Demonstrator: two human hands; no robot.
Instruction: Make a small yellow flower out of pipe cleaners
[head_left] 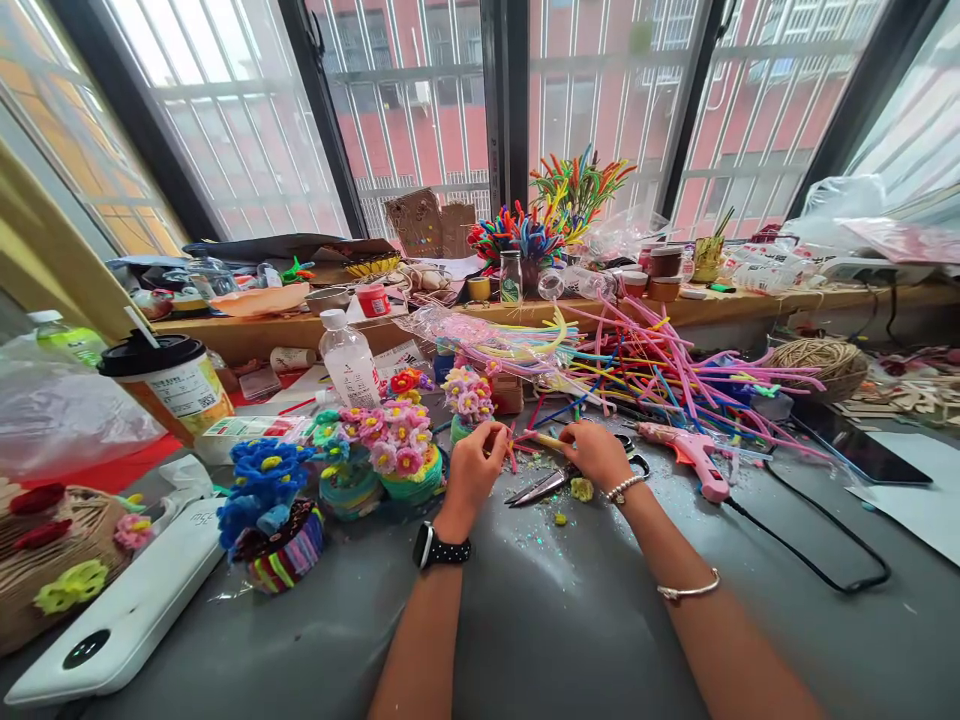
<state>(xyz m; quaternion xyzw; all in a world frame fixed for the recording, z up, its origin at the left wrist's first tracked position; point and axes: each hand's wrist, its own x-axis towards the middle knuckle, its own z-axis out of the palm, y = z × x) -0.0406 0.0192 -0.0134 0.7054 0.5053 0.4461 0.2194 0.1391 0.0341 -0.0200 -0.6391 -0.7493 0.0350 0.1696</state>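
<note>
My left hand (474, 470), wearing a black watch, is pinched closed beside the pink flowers; what lies between its fingertips is too small to make out. My right hand (600, 458) closes its fingers on the end of a slim tan stick (549, 440) that points toward my left hand. Small pink pipe cleaner pieces (512, 455) lie between the two hands. Under my right hand are scissors (541, 488), their handles partly covered. A yellow fuzzy bit (581, 488) sits beside them. Left of my left hand stands a teal pot (412, 478) of pink pipe cleaner flowers (394, 435).
A pink glue gun (686, 450) with a black cord lies at right, near a phone (862, 450). Loose pipe cleaners (660, 360) pile up behind. At left are a blue flower pot (281, 545), a white device (124, 610), a drink cup (169, 385) and a bottle (349, 360).
</note>
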